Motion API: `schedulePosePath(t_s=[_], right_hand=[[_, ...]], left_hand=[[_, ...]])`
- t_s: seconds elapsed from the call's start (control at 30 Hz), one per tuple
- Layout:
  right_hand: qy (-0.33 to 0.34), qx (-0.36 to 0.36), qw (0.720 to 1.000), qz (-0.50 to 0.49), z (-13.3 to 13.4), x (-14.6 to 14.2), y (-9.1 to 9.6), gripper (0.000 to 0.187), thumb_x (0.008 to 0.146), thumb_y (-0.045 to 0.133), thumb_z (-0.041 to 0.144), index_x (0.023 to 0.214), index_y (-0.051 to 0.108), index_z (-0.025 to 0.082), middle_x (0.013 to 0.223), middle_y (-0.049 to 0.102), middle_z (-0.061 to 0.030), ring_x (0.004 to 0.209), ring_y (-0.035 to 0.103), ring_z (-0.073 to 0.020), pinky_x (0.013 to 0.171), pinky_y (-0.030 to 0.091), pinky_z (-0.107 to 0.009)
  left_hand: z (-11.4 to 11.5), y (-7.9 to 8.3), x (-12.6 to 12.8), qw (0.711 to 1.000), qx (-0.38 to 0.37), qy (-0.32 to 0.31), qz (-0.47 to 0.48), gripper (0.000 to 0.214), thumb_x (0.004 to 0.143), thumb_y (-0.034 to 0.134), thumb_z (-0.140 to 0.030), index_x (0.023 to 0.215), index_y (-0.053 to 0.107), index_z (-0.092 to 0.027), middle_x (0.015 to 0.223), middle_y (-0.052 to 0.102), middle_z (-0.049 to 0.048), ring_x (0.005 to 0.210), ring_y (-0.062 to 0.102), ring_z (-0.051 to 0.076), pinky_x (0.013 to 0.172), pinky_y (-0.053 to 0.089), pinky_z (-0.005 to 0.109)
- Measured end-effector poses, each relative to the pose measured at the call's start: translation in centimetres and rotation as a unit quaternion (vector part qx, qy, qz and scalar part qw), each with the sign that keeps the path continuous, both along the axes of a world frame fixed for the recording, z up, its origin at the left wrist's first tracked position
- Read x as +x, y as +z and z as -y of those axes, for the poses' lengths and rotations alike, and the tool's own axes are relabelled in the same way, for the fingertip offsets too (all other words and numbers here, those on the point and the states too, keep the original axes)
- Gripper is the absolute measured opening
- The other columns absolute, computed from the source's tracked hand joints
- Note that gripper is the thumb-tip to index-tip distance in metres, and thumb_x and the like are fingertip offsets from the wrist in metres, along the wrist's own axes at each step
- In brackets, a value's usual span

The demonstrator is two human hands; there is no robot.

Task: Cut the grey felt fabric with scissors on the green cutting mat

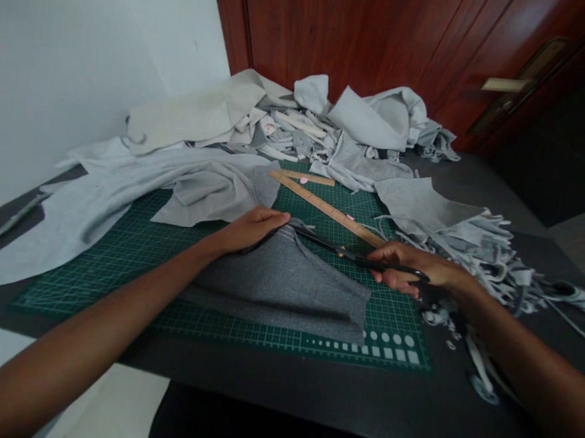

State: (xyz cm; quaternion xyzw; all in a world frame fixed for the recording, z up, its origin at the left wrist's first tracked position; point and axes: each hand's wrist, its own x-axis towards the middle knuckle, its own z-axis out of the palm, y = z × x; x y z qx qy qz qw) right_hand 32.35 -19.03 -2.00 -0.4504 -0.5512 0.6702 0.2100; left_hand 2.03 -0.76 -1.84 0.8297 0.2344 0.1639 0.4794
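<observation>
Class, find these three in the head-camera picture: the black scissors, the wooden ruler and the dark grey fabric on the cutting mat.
Black scissors (331,242): head view, on the blades.
Wooden ruler (323,206): head view, on its middle.
Dark grey fabric (278,285): head view, on the middle of the piece.

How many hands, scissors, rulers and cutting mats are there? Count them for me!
Hands, left and right: 2
Scissors: 1
Wooden rulers: 2
Green cutting mat: 1
Total: 6
</observation>
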Motion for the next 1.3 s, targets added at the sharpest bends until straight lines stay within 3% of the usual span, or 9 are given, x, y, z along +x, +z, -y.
schedulePosePath(t_s=[0.4, 0.8, 1.3], right_hand=[[0.031, 0.024, 0.999, 0.029, -0.05, -0.30, 0.71, 0.053, 0.077, 0.075, 0.064, 0.081, 0.053, 0.017, 0.048, 0.043, 0.0112, 0.034, 0.035, -0.0018, 0.033, 0.033, -0.014], [0.044, 0.020, 0.999, 0.003, -0.11, -0.22, 0.72, 0.052, 0.078, 0.074, 0.064, 0.087, 0.053, 0.017, 0.049, 0.043, 0.0113, 0.036, 0.034, -0.0020, 0.033, 0.034, -0.013], [0.012, 0.006, 1.000, 0.011, 0.01, -0.36, 0.62, 0.051, 0.078, 0.074, 0.063, 0.081, 0.052, 0.017, 0.048, 0.039, 0.0117, 0.036, 0.033, -0.0023, 0.032, 0.031, -0.014]], left_hand=[[0.21, 0.05, -0.03, 1.000, -0.016, -0.001, -0.001, 0.044, 0.095, 0.048, -0.048, 0.067, 0.062, -0.016, 0.059, 0.051, -0.0034, 0.058, 0.048, 0.011, 0.059, 0.040, 0.023], [0.33, 0.18, 0.08, 1.000, -0.013, 0.009, -0.003, 0.048, 0.095, 0.048, -0.052, 0.065, 0.058, -0.016, 0.059, 0.050, -0.0030, 0.057, 0.047, 0.011, 0.055, 0.039, 0.022], [0.13, 0.05, 0.15, 1.000, 0.021, 0.005, -0.016, 0.043, 0.096, 0.044, -0.045, 0.066, 0.059, -0.017, 0.058, 0.047, -0.0032, 0.057, 0.046, 0.011, 0.058, 0.039, 0.025]])
